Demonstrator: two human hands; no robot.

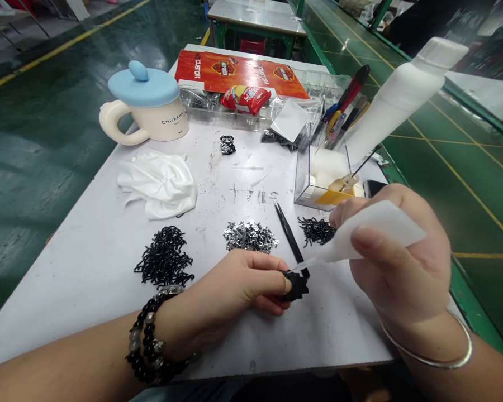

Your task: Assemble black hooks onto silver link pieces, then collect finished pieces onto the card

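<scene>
Pinched in the fingers of my left hand [235, 290] is a small black plastic part [297, 286], held low over the table's near side. My right hand [402, 262] is closed around a white translucent squeeze bottle [373, 229], whose thin nozzle tip reaches the black part. Black tweezers [290, 234] lie just behind that part. Beyond my left hand is a pile of small silver and black metal clips [251, 237]. Piles of thin black bent pieces lie at left [164, 258] and at right [316, 230].
A cream mug [163, 120] with a blue lid and a white cloth [159, 184] stand at the left. At right are a clear box [302, 178] of tools and a tall white bottle [402, 100]. A red snack packet [246, 99] rests on a compartment tray [235, 120] behind.
</scene>
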